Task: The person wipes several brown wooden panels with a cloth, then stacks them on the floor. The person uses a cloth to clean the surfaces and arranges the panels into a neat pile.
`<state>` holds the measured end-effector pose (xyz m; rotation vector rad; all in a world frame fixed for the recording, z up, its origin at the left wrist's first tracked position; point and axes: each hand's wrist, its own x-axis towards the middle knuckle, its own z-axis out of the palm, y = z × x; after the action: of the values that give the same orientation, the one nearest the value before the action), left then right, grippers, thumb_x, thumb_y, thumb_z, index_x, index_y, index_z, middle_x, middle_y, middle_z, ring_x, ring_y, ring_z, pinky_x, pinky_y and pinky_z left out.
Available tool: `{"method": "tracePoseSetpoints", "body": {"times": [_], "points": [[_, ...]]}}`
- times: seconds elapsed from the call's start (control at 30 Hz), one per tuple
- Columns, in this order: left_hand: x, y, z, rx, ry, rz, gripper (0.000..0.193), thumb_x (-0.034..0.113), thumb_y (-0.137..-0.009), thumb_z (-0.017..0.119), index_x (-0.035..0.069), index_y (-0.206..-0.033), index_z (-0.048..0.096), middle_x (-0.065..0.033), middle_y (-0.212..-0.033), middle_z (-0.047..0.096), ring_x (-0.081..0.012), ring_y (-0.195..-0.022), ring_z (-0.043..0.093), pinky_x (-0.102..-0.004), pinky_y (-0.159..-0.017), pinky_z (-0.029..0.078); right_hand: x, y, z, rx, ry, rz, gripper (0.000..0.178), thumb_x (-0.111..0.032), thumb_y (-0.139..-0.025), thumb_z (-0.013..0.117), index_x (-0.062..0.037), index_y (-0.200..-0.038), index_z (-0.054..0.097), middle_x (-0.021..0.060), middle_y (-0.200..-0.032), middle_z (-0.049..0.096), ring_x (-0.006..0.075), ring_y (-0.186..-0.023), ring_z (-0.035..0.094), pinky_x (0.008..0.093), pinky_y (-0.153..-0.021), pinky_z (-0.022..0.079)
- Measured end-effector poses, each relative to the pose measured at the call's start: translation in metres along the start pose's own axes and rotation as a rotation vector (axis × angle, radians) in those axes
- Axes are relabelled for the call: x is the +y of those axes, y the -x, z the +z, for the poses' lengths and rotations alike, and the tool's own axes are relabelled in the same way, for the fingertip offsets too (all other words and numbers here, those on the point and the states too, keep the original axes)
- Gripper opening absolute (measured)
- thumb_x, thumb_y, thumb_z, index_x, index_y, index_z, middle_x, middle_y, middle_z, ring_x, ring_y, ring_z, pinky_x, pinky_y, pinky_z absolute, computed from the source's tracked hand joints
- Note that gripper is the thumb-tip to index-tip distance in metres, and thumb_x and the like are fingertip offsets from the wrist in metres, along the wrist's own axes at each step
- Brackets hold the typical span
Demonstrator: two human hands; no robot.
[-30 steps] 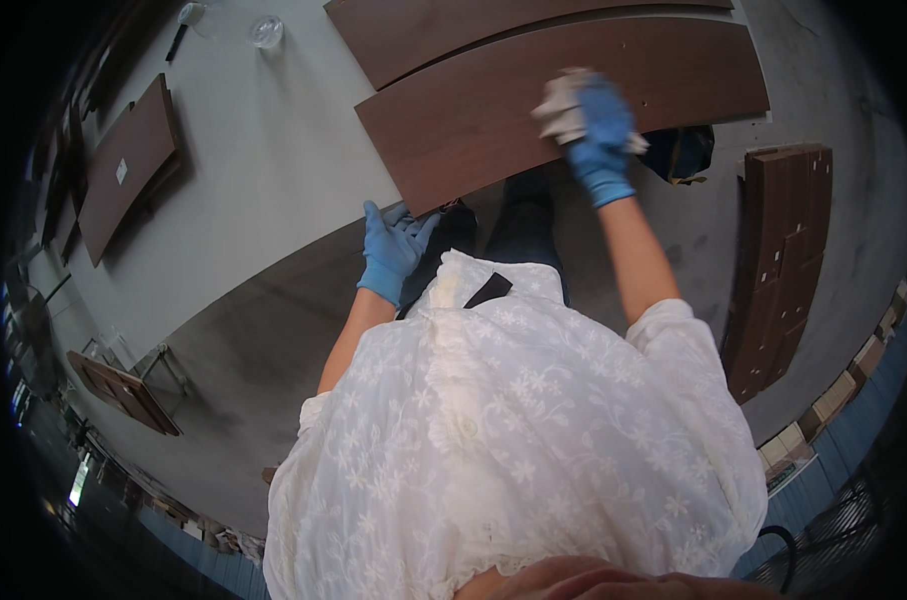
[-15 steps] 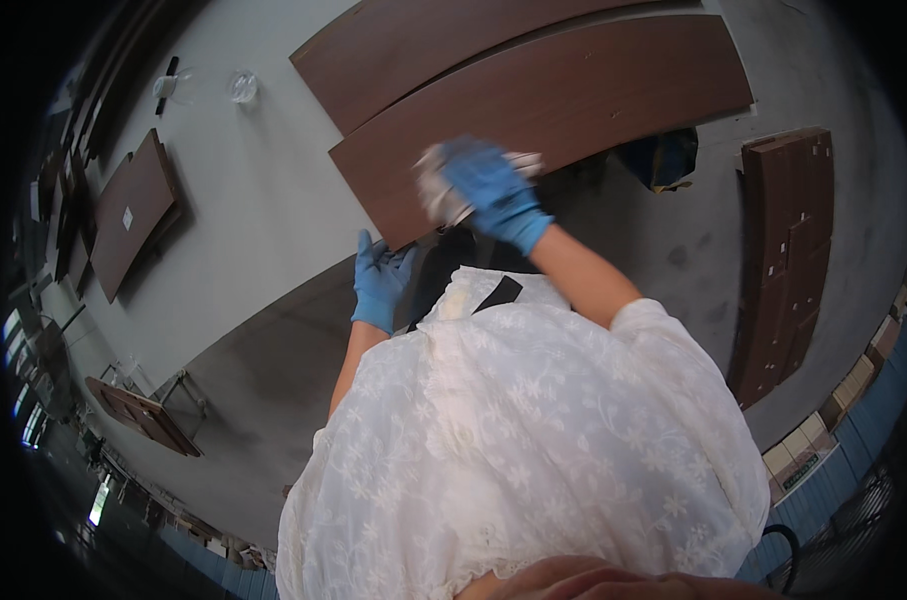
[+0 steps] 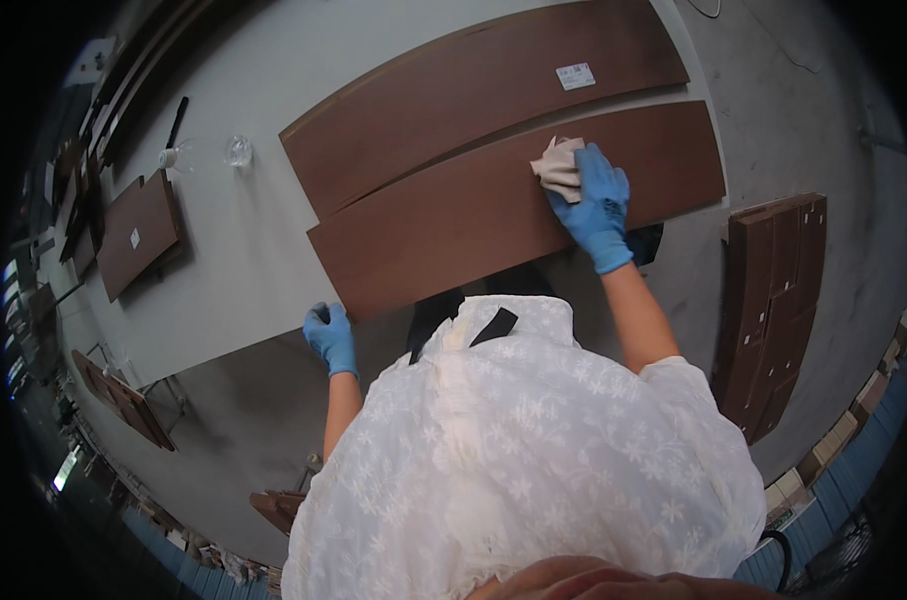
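Observation:
My right hand (image 3: 598, 205), in a blue glove, is closed on a crumpled pale cloth (image 3: 559, 170). The cloth rests against the nearer brown wooden panel (image 3: 443, 235), right of its middle. My left hand (image 3: 330, 338), gloved in blue too, is at the front edge of the white table (image 3: 228, 290), beside the panel's near left corner. Its fingers are curled in, and nothing shows in them. A second brown panel (image 3: 453, 100) with a white label (image 3: 575, 76) lies just behind the first, a thin gap between them.
Toward the table's left are a clear plastic bottle (image 3: 176, 158), a clear cup (image 3: 238, 151), a black bar (image 3: 179, 120) and smaller brown panels (image 3: 138, 240). On the floor at the right stands a stack of brown panels (image 3: 773, 310). Boxes (image 3: 828, 435) line the far right.
My right hand has moved right along the nearer panel with the cloth. My left hand has dropped back, its fingers now curled. The label on the rear panel has come into view.

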<state>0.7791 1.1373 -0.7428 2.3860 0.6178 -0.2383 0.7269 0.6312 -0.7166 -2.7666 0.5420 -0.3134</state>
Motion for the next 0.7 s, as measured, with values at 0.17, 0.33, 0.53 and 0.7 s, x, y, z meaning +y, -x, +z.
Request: {"method": "tracePoseSetpoints", "body": {"times": [0.17, 0.33, 0.53, 0.7], "points": [[0.064, -0.002, 0.000, 0.273, -0.030, 0.378, 0.048, 0.024, -0.089, 0.077, -0.009, -0.122, 0.068, -0.0254, -0.120, 0.070, -0.0324, -0.111, 0.068, -0.0427, -0.099, 0.053, 0.101, -0.060, -0.087, -0.073, -0.170, -0.167, 0.055, -0.050, -0.087, 0.074, -0.0026, -0.114, 0.071, 0.0189, -0.124, 0.069, 0.0364, -0.117, 0.064, 0.0470, -0.098, 0.050], [0.234, -0.035, 0.024, 0.047, 0.252, 0.281, 0.081, 0.047, -0.094, 0.070, -0.012, -0.145, 0.047, -0.0312, -0.144, 0.056, -0.0395, -0.133, 0.057, -0.0451, -0.109, 0.046, 0.224, -0.242, -0.149, 0.290, 0.144, 0.035, 0.066, -0.058, -0.093, 0.063, -0.0056, -0.133, 0.065, 0.0208, -0.142, 0.061, 0.0355, -0.133, 0.056, 0.0449, -0.109, 0.046], [0.387, -0.024, 0.009, 0.200, 0.049, 0.265, 0.092, 0.059, -0.090, 0.068, -0.011, -0.146, 0.046, -0.0328, -0.145, 0.054, -0.0437, -0.134, 0.055, -0.0467, -0.112, 0.043, 0.277, -0.409, -0.213, 0.261, 0.190, 0.282, 0.084, -0.075, -0.089, 0.053, -0.0120, -0.144, 0.058, 0.0162, -0.147, 0.057, 0.0337, -0.139, 0.052, 0.0502, -0.110, 0.043], [0.411, -0.011, 0.007, 0.209, 0.245, 0.298, 0.092, 0.059, -0.089, 0.070, -0.012, -0.143, 0.048, -0.0326, -0.143, 0.056, -0.0427, -0.132, 0.056, -0.0455, -0.112, 0.043, 0.261, -0.420, -0.231, 0.337, 0.081, 0.499, 0.093, -0.076, -0.086, 0.055, -0.0046, -0.145, 0.056, 0.0227, -0.142, 0.061, 0.0400, -0.132, 0.058, 0.0482, -0.111, 0.044]]}}
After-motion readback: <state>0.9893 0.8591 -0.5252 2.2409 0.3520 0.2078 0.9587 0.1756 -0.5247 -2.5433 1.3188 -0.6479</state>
